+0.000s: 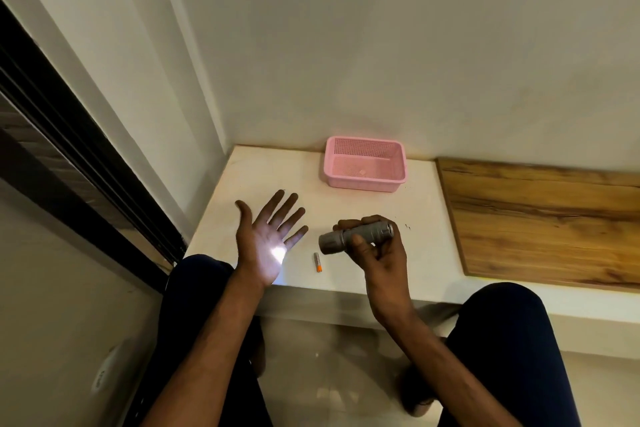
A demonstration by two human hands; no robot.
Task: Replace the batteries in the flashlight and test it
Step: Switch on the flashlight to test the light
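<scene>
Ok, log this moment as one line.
stage: testing | right hand: grips flashlight | left hand: open, beam on palm | battery: loose on counter

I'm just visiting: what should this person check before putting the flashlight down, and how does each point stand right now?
1. Flashlight lights up: ok, a bright spot falls on the palm of the left hand.
2. Grip on the flashlight: ok, the right hand has its fingers curled round the body.
3. Left hand free: ok, it is open, palm up, and holds nothing.
4. Loose battery accounted for: not ok, it lies on the table between the hands.
5. Whether that battery is the spent one: cannot tell.
6. Pink basket ready for leftovers: ok, it sits open at the back of the table.
</scene>
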